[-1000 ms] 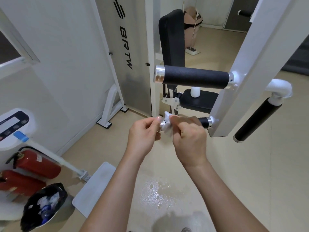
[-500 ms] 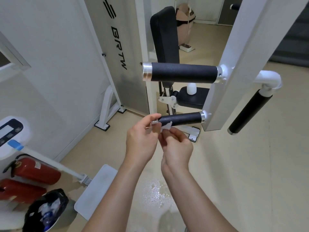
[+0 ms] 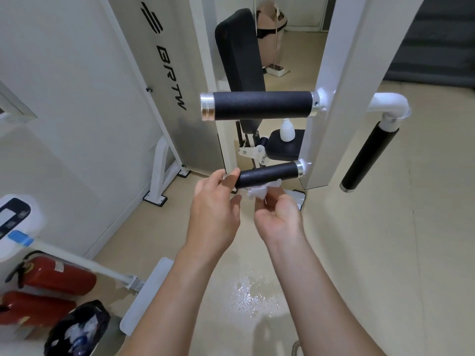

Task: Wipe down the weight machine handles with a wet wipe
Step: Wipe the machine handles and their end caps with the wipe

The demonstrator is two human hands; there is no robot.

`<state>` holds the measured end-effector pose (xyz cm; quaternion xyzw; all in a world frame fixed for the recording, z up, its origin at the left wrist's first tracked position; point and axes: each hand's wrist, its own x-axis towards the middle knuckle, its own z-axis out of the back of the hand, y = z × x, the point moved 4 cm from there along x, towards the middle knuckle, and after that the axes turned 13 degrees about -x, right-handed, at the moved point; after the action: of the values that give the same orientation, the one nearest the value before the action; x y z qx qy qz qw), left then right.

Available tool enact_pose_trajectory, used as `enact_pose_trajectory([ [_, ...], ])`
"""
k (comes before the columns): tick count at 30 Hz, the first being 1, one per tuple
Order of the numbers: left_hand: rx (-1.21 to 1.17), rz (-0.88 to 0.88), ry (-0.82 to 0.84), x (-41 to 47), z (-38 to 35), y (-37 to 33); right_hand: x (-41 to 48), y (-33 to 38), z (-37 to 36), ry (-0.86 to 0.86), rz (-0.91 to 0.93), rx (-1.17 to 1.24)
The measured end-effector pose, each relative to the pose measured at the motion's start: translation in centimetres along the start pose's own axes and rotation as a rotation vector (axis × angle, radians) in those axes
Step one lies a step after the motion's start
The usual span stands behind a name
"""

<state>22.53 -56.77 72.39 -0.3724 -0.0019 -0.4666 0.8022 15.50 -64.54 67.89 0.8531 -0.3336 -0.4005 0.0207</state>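
The right hand [image 3: 279, 217] pinches the wet wipe [image 3: 257, 193] in its fingers, right under the lower handle [image 3: 267, 174], touching it. The left hand [image 3: 214, 204] has loose fingers at that handle's end. The top handle [image 3: 259, 105] above it probably needs wiping next.

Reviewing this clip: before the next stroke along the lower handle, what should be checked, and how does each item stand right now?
1. Grip on the wet wipe: ok, the right hand holds it bunched in its fingers.
2. Wipe against the lower handle: ok, it meets the underside.
3. Handle steadied by the left hand: cannot tell; its fingers are at the free end, but the grip is unclear.
4. Upper handle free of both hands: ok.
5. Dry footing: not ok, there is a wet patch on the floor below the arms.
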Motion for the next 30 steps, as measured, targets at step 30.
enact_pose_trajectory([
  [30, 0.415, -0.183, 0.089, -0.2, -1.6, -4.1, 0.3, 4.7, 1.5, 0.049, 0.077, 0.157],
])
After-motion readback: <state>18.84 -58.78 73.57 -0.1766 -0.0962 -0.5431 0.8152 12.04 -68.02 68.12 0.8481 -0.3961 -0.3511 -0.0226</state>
